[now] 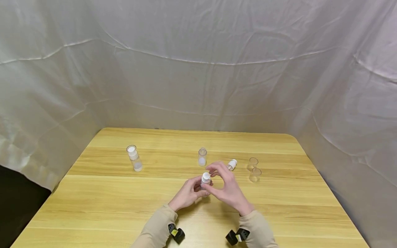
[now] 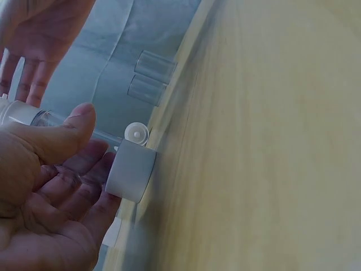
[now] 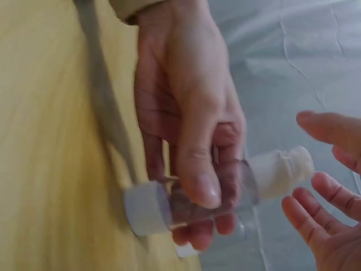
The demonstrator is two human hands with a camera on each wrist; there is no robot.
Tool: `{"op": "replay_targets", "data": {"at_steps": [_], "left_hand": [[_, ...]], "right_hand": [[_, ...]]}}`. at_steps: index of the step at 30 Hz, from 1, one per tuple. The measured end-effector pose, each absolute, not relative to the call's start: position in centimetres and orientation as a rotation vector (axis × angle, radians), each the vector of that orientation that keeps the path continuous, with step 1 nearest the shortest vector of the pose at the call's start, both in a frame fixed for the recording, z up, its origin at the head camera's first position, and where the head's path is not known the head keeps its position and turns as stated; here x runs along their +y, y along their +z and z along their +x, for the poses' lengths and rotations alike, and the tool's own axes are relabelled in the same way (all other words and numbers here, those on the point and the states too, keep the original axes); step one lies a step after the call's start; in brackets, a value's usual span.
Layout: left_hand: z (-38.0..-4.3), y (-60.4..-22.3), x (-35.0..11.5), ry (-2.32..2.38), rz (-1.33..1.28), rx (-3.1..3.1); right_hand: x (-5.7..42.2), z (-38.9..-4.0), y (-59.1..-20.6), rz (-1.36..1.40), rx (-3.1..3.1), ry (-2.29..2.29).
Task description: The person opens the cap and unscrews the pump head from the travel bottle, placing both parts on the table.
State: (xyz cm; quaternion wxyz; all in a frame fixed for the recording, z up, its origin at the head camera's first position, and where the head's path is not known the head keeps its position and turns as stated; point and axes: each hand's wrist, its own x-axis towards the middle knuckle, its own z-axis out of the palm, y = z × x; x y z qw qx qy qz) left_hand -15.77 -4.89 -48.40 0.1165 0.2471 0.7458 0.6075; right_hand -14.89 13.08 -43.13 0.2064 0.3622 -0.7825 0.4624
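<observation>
My left hand (image 1: 189, 193) grips a small clear bottle (image 1: 205, 182) with a white top and a white base. In the left wrist view, the thumb of that hand lies along the clear body, and the white base (image 2: 131, 171) shows below its fingers. My right hand (image 1: 227, 189) hovers around the top with thumb and fingers spread. The right wrist view shows a gap between these fingers (image 3: 316, 217) and the white top (image 3: 280, 171). Part of the bottle's body is hidden behind the left hand.
A clear bottle (image 1: 202, 157) stands behind the hands, beside a white pump head (image 1: 232, 164) lying on the table (image 1: 108, 203). Two clear caps (image 1: 252, 164) (image 1: 255, 175) are at the right. Another bottle with a white top (image 1: 134, 159) stands at the left.
</observation>
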Motion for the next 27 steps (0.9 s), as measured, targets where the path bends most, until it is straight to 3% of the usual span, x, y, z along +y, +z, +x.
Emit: {"op": "replay_targets", "data": {"at_steps": [27], "left_hand": [[-15.86, -48.4, -4.99, 1.784, 0.788, 2.185]], "right_hand": [[12.05, -14.47, -43.98, 0.833, -2.347, 1.088]]}}
